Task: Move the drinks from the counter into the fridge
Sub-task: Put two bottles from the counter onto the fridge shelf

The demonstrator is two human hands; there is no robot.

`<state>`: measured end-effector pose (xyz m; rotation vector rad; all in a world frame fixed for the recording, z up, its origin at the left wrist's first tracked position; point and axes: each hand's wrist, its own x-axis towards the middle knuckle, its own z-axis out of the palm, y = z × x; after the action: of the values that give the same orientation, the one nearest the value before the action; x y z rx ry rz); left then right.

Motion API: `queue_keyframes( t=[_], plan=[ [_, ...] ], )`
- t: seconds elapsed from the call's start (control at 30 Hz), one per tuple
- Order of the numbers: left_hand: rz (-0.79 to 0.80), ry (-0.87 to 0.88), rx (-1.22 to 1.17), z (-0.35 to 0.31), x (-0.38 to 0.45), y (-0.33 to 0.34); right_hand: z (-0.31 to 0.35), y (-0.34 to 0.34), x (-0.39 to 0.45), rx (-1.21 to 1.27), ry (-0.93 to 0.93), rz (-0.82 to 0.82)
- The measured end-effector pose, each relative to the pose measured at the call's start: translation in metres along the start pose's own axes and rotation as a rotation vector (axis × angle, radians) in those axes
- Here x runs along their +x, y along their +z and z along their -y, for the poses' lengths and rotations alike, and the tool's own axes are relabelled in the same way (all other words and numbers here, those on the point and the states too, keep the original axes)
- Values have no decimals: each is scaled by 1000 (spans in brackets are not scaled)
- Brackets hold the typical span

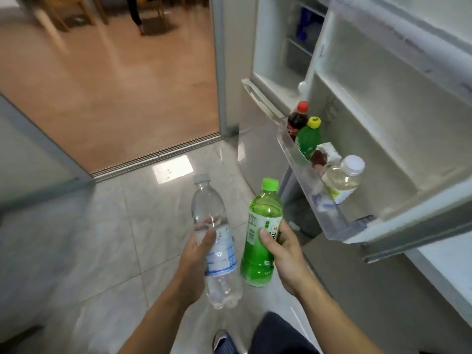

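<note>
Low in the frame's centre, the left hand [194,261] grips a clear water bottle [217,241] and the right hand [286,256] grips a green drink bottle [260,233]. At right, the open fridge door's shelf [319,200] holds a cola bottle [296,120], a yellow-capped green bottle [307,136], a carton [325,155] and a white-capped bottle [342,180].

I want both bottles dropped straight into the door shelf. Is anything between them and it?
Nothing visible lies between the green bottle or water bottle and the door shelf. Four drinks fill its far end; the near end looks free.
</note>
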<state>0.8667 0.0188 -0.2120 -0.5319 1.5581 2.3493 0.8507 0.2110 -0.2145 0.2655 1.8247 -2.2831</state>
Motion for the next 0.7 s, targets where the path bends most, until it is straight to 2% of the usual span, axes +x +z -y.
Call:
queue_keyframes(
  t=[0.17,0.43,0.7],
  plan=[
    [-132,22,28,-35,40,-35,4,39,65,-15,51,58],
    [-234,104,118,-120,137,-71,26,106,202,-5,128,135],
    [-246,82,75,-184,237,-75,62,136,317,-27,152,161]
  ],
)
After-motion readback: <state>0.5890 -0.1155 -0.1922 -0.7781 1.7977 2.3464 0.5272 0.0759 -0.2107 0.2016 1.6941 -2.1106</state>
